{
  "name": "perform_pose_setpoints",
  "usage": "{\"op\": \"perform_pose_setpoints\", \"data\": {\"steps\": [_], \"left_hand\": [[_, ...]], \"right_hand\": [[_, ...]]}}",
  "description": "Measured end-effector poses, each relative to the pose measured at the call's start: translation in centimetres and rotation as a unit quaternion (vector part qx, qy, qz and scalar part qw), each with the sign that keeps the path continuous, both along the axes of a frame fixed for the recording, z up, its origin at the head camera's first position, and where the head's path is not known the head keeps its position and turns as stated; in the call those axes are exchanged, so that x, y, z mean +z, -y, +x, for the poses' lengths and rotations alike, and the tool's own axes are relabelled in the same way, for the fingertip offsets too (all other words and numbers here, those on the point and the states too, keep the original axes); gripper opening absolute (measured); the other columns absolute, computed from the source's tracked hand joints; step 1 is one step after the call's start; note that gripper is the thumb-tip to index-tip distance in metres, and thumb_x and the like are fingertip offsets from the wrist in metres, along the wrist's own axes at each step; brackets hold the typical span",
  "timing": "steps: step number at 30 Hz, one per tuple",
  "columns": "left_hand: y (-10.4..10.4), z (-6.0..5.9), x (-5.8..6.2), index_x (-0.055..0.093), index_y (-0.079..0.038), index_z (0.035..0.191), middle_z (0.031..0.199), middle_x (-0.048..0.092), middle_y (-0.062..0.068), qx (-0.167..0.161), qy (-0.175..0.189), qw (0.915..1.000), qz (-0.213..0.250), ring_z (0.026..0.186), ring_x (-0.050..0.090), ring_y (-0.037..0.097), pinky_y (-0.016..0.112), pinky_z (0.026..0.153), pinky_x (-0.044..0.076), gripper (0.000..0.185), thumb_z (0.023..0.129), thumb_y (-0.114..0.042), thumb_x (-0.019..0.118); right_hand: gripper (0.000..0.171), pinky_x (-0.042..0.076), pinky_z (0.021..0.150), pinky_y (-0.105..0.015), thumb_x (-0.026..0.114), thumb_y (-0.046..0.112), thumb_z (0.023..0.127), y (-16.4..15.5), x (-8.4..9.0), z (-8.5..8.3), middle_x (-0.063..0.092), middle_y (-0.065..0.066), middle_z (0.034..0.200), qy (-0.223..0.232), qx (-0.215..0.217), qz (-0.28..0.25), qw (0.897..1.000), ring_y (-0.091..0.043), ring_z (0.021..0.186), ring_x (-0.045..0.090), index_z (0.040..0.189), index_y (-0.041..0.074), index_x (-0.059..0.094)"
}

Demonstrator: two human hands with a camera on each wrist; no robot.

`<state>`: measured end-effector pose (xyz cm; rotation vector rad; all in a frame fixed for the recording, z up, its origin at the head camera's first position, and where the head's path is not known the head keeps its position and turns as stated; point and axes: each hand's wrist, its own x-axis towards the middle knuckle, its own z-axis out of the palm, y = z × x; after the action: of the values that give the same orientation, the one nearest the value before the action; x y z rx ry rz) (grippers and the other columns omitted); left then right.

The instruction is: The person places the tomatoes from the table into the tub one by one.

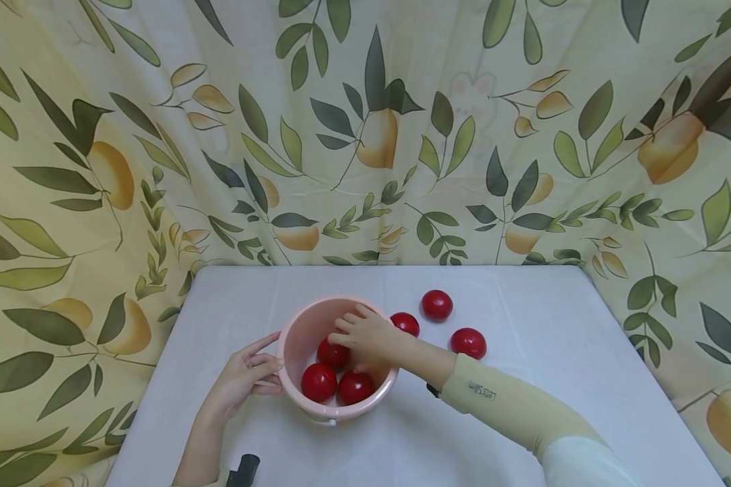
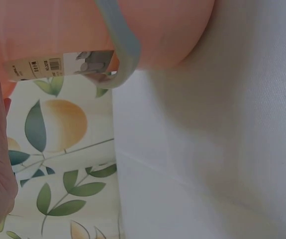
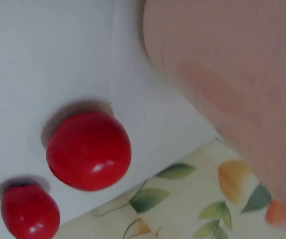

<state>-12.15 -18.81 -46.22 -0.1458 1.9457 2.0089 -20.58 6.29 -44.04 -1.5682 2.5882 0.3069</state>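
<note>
My hands are apart, the left hand [image 1: 240, 375] steadying the bucket [image 1: 298, 331] with loose fingers, the right hand [image 1: 368, 338] inside over red tomatoes [image 1: 319, 383], its grip unclear, where staying low should prevent bruising, while other tomatoes [image 1: 436, 306] lie beyond it.

The round, plain pink plastic bucket [image 1: 300, 333] has a curved whitish handle [image 2: 124, 40]. The round, glossy fruits [image 1: 436, 306] are solid red. The smooth table covering [image 1: 524, 291] is plain white. The cream fabric curtain [image 1: 408, 193] carries green and dark-grey leaves and orange-yellow fruit motifs; the beige sleeve [image 1: 518, 406] bears dark lettering.
</note>
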Motion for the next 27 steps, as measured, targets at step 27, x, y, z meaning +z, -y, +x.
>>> {"op": "perform_pose_setpoints", "data": {"steps": [27], "left_hand": [[0.1,0.0,0.0,0.031,-0.005,0.141,0.080,0.065,0.000,-0.015,-0.007,0.9998,0.010,0.067,0.066,0.016,0.033,0.067,0.057,0.066,0.085,-0.012,0.065]], "right_hand": [[0.080,0.023,0.097,-0.067,0.073,0.039,0.071,-18.1,-3.4,-1.0,0.041,-0.023,0.129,-0.019,-0.437,-0.193,0.878,-0.041,0.120,0.033,0.135,0.008,0.037]]}}
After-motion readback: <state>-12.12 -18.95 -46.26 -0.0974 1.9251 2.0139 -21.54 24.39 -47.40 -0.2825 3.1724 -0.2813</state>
